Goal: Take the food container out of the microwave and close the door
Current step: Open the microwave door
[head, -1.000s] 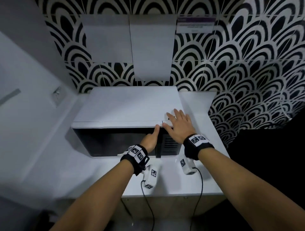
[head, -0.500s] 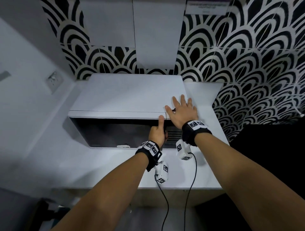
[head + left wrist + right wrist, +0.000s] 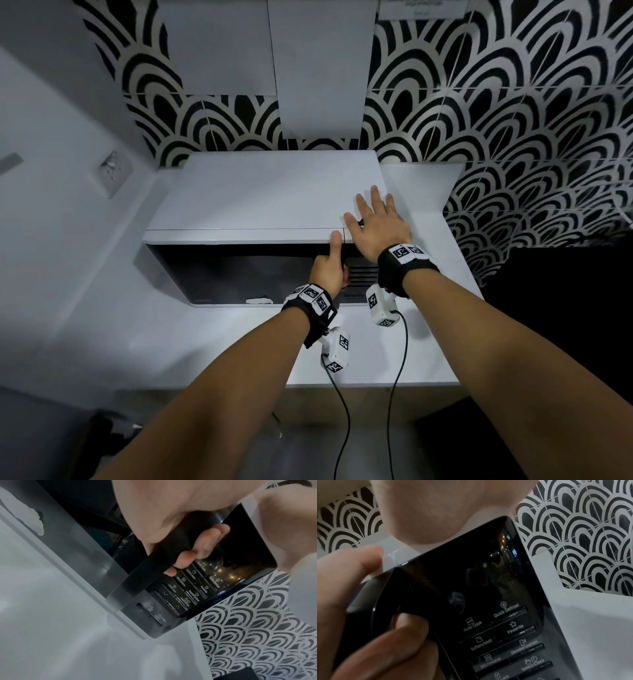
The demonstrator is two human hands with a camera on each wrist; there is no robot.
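A white microwave (image 3: 270, 195) sits on a white tabletop (image 3: 212, 346) against a black-and-white scalloped tile wall (image 3: 507, 113), its long axis running left to right and its dark front facing the person. The door (image 3: 239, 270) covers the left and middle of the front and looks closed or very nearly so; the food container cannot be seen in any view, since the dark glass shows nothing inside. The left hand (image 3: 329, 274) grips the vertical black door handle (image 3: 154, 566) at the door's right edge, fingers (image 3: 204, 547) curled behind the bar and the thumb pointing up against the top edge of the casing. The handle's long axis runs top to bottom, just left of the control panel (image 3: 503, 635), whose buttons read Quick Defrost, Auto Cook, Favorite, Soften/Melt and Microwave. The right hand (image 3: 376, 226) lies flat on the microwave's top near its front right corner, fingers straight and spread, pointing toward the wall, holding nothing. Both wrists wear black bands with white marker blocks and trailing cables.
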